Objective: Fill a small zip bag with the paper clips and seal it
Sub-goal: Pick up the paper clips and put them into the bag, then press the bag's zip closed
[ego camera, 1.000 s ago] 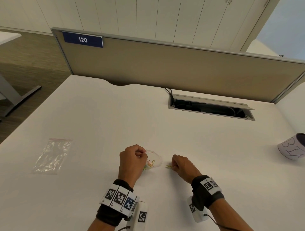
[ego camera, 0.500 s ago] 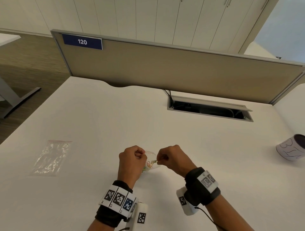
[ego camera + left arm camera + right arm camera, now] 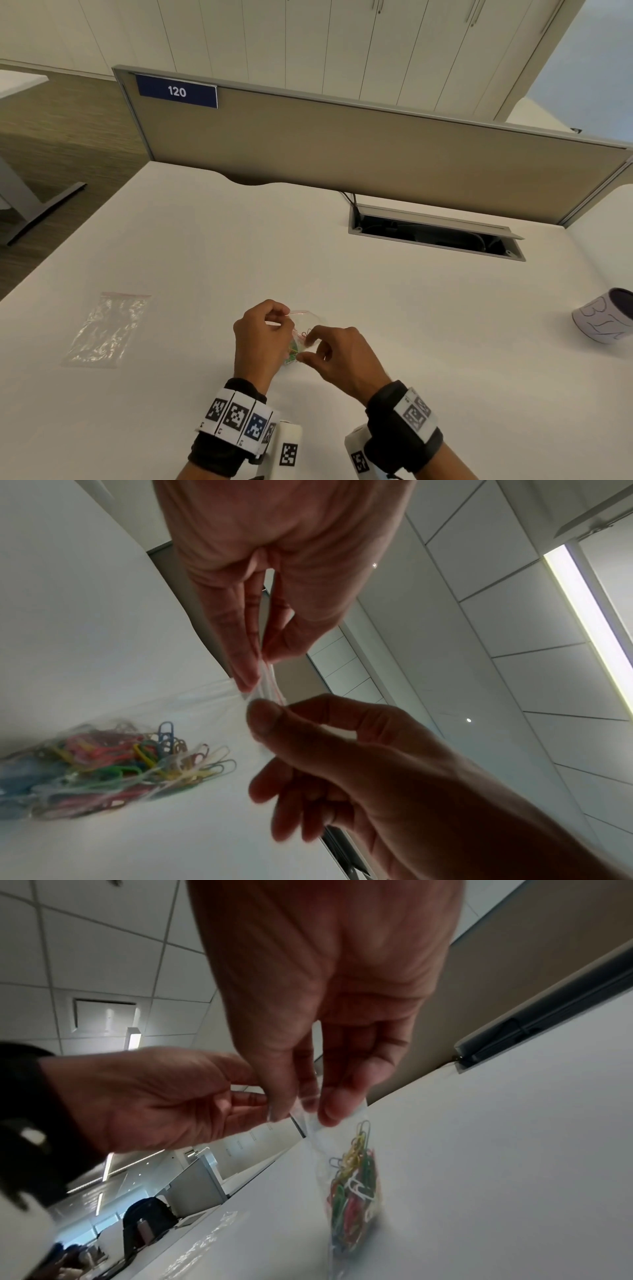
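Note:
A small clear zip bag [image 3: 306, 321] with a red-lined top hangs between my hands just above the white desk [image 3: 411, 342]. Several coloured paper clips [image 3: 113, 761] lie heaped in its bottom, also seen in the right wrist view as paper clips [image 3: 354, 1177]. My left hand [image 3: 287, 318] pinches the bag's top edge between thumb and fingers, plain in the left wrist view where the left hand [image 3: 258, 669] grips the zip strip. My right hand [image 3: 306, 347] pinches the same top edge from the other side; the right hand [image 3: 304, 1112] holds the plastic between thumb and forefinger.
A second, flat zip bag [image 3: 106, 329] lies on the desk to the left. A white cup with dark marks [image 3: 604, 320] stands at the right edge. An open cable hatch [image 3: 435, 234] and a beige divider panel [image 3: 359, 150] lie at the back.
My right hand left the desk beside the bag, brought clips to the bag's mouth, and now pinches the bag's top. The left hand has kept its hold throughout.

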Available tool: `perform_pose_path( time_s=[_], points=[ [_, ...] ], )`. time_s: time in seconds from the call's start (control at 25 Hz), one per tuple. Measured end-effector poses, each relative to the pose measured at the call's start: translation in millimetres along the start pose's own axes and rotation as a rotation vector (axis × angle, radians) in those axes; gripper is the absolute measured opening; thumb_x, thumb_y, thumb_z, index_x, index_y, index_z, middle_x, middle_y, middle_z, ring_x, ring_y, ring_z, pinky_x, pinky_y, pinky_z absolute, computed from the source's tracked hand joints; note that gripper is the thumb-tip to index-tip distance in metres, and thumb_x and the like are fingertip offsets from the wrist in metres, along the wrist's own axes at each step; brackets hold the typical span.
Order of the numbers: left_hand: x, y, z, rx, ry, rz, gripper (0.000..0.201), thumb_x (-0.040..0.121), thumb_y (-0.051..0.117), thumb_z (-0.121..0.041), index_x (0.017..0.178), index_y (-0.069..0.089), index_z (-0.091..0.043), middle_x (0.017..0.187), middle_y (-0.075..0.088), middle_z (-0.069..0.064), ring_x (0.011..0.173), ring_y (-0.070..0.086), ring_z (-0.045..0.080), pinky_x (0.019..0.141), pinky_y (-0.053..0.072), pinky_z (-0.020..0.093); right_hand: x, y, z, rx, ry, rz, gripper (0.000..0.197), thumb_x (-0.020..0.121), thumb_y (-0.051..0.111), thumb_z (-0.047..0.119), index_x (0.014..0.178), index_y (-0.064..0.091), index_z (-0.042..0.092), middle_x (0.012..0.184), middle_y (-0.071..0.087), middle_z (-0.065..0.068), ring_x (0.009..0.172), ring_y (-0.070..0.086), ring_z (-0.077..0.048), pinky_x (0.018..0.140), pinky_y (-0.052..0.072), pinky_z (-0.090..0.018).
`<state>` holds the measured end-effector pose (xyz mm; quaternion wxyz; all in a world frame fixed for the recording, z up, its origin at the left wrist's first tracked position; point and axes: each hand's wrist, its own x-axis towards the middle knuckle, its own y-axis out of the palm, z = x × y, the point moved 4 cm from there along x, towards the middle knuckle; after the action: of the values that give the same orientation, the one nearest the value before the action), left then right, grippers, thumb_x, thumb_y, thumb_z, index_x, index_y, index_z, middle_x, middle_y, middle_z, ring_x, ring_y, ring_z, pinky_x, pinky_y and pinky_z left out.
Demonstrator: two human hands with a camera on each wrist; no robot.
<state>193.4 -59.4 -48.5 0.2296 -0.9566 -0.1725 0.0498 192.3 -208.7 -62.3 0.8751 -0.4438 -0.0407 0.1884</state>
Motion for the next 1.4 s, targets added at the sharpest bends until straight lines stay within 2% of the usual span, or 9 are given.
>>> perform_pose_path(
  time_s=[0.16, 0.28, 0.44, 0.56, 0.72, 0.92, 1.04, 1.2, 1.4],
  points=[
    [-1, -12, -2, 0.065, 0.086, 0.043, 0.025, 0.08, 0.068, -0.004, 0.095, 0.066, -0.023, 0.101, 0.062, 0.001, 0.083, 0.065, 0.017, 0.07, 0.055, 0.024, 7, -6, 11, -0.092, -0.083, -0.091, 0.015, 0.084, 0.057, 0.036, 0.084, 0.063, 0.023, 0.081, 0.07, 0.004, 0.07, 0.063, -0.015, 0.066, 0.056, -0.033],
    [-3, -23, -5, 0.327, 0.273, 0.176, 0.023, 0.079, 0.072, -0.018, 0.094, 0.068, -0.035, 0.115, 0.045, -0.014, 0.107, 0.047, 0.008, 0.095, 0.033, 0.029, 7, -14, 16, -0.098, -0.193, -0.05, 0.008, 0.083, 0.057, 0.027, 0.084, 0.062, 0.022, 0.083, 0.068, 0.002, 0.071, 0.061, -0.015, 0.066, 0.055, -0.033],
    [3, -35, 12, 0.656, 0.388, 0.532, 0.038, 0.072, 0.068, -0.053, 0.108, 0.06, -0.044, 0.134, 0.033, -0.021, 0.129, 0.026, 0.004, 0.101, 0.012, 0.033, 4, -27, 8, -0.045, -0.267, -0.007, 0.009, 0.082, 0.058, 0.02, 0.087, 0.066, 0.021, 0.083, 0.07, 0.003, 0.072, 0.062, -0.012, 0.068, 0.054, -0.03],
    [6, -34, 10, 0.793, 0.661, 0.625, 0.036, 0.076, 0.066, -0.048, 0.11, 0.06, -0.038, 0.133, 0.05, -0.013, 0.127, 0.042, 0.009, 0.102, 0.024, 0.035, 1, -33, 4, -0.003, -0.293, 0.064, 0.011, 0.084, 0.059, 0.02, 0.091, 0.068, 0.023, 0.088, 0.072, 0.004, 0.078, 0.065, -0.009, 0.075, 0.055, -0.026],
    [2, -29, -4, 0.763, 0.895, 0.632, 0.022, 0.078, 0.062, -0.05, 0.084, 0.063, -0.029, 0.095, 0.07, -0.012, 0.089, 0.065, 0.009, 0.082, 0.049, 0.026, -2, -44, -6, 0.018, -0.277, 0.078, 0.011, 0.084, 0.06, 0.021, 0.091, 0.068, 0.022, 0.09, 0.074, 0.004, 0.08, 0.068, -0.007, 0.077, 0.057, -0.026],
    [-8, -30, -23, 0.505, 0.928, 0.623, 0.024, 0.087, 0.052, -0.048, 0.079, 0.052, -0.025, 0.091, 0.068, -0.009, 0.084, 0.059, 0.012, 0.069, 0.051, 0.026, -7, -60, -18, 0.015, -0.261, 0.002, 0.009, 0.084, 0.065, 0.03, 0.092, 0.066, 0.025, 0.088, 0.073, 0.01, 0.079, 0.063, -0.001, 0.075, 0.051, -0.012],
    [-8, -29, -24, 0.457, 0.924, 0.642, 0.021, 0.089, 0.051, -0.043, 0.079, 0.051, -0.024, 0.09, 0.068, -0.007, 0.082, 0.061, 0.012, 0.066, 0.053, 0.029, -6, -64, -21, 0.05, -0.211, 0.01, 0.01, 0.084, 0.069, 0.034, 0.091, 0.068, 0.027, 0.093, 0.074, 0.012, 0.084, 0.063, -0.003, 0.075, 0.051, -0.018],
    [-2, -37, -26, 0.158, 0.679, 0.592, 0.016, 0.083, 0.067, -0.029, 0.083, 0.065, -0.014, 0.076, 0.069, -0.005, 0.068, 0.066, 0.007, 0.066, 0.057, 0.025, -8, -68, -20, 0.292, -0.168, -0.063, 0.006, 0.081, 0.074, 0.023, 0.088, 0.073, 0.024, 0.09, 0.076, 0.01, 0.085, 0.068, -0.008, 0.081, 0.054, -0.024],
    [3, -43, -32, -0.057, 0.48, 0.557, 0.01, 0.077, 0.076, -0.012, 0.077, 0.066, -0.01, 0.074, 0.073, 0.001, 0.069, 0.072, 0.017, 0.068, 0.061, 0.034, -9, -69, -16, 0.676, -0.112, -0.179, 0.017, 0.078, 0.076, 0.009, 0.093, 0.072, 0.016, 0.083, 0.077, -0.007, 0.081, 0.073, -0.021, 0.082, 0.058, -0.031]
  ],
)
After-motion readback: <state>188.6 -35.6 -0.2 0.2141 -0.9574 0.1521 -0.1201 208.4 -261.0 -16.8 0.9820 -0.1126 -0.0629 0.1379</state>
